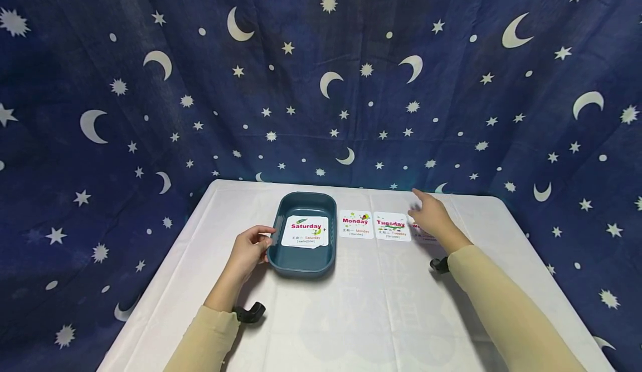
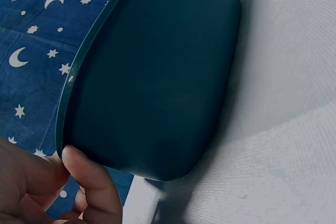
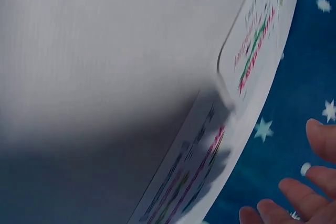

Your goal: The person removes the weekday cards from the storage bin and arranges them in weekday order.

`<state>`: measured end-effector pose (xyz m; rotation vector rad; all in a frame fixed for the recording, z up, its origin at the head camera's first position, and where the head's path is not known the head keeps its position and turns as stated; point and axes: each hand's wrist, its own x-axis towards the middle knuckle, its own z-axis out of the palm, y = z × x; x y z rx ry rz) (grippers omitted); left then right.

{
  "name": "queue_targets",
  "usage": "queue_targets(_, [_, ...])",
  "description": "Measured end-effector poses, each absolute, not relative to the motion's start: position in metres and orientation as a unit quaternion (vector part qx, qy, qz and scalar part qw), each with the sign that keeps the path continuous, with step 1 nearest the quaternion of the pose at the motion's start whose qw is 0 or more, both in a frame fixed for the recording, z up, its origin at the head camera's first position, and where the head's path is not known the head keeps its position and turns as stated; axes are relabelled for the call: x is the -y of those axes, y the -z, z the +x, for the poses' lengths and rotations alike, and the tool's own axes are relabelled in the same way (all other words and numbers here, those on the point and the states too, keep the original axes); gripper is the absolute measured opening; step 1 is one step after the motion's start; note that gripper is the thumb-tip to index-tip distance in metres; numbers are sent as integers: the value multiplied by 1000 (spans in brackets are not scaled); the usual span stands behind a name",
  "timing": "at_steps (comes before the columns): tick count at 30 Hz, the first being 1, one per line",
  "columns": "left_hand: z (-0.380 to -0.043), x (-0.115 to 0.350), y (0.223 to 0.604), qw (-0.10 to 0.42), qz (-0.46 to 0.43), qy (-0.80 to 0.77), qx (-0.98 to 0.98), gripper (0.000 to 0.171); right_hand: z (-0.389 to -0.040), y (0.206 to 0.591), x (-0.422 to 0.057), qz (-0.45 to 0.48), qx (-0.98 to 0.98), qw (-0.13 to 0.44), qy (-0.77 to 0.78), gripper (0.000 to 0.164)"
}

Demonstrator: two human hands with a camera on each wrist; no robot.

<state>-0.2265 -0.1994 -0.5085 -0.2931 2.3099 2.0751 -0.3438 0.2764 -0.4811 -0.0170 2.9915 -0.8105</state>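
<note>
At its left side, my left hand [image 1: 249, 246] pinches the rim of a dark teal plastic tray [image 1: 301, 272]; the left wrist view shows thumb and finger at the edge of the tray [image 2: 152, 77]. Inside it lies a small stack of cards with a Saturday card [image 1: 306, 230] on top. My right hand [image 1: 433, 216] is over a card starting with "We" [image 1: 425, 238], partly covering it in the head view. Its fingers are spread and hold nothing in the right wrist view. Left of that card lie a Tuesday card [image 1: 392, 227] and a Monday card [image 1: 356, 224], in a row.
A white cloth covers the table [image 1: 351, 316]. Behind its back edge hangs a dark blue curtain [image 1: 281, 93] with moons and stars. Black wrist mounts [image 1: 249, 312] stick out below both wrists.
</note>
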Motion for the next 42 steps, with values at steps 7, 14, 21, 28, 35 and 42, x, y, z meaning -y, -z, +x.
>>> queue_targets(7, [-227, 200, 509, 13, -97, -667, -739, 29, -338, 483, -248, -69, -972, -1, 225, 79])
queue_targets(14, [-227, 199, 509, 15, -97, -668, -738, 29, -332, 480, -218, -118, -976, 18, 183, 88])
queue_targets(21, [-229, 198, 510, 15, -95, -666, -739, 30, -323, 477, -190, -151, -973, 13, 176, 92])
queue_targets(28, [-229, 198, 511, 15, -99, -668, -738, 30, -314, 466, -156, -178, -966, -9, 189, 84])
queue_targets(35, [-228, 199, 509, 11, -101, -664, -741, 29, -302, 456, -119, -225, -957, -20, 182, 87])
queue_targets(42, [-229, 199, 511, 11, -102, -665, -740, 29, -294, 453, -89, -269, -954, -19, 129, 96])
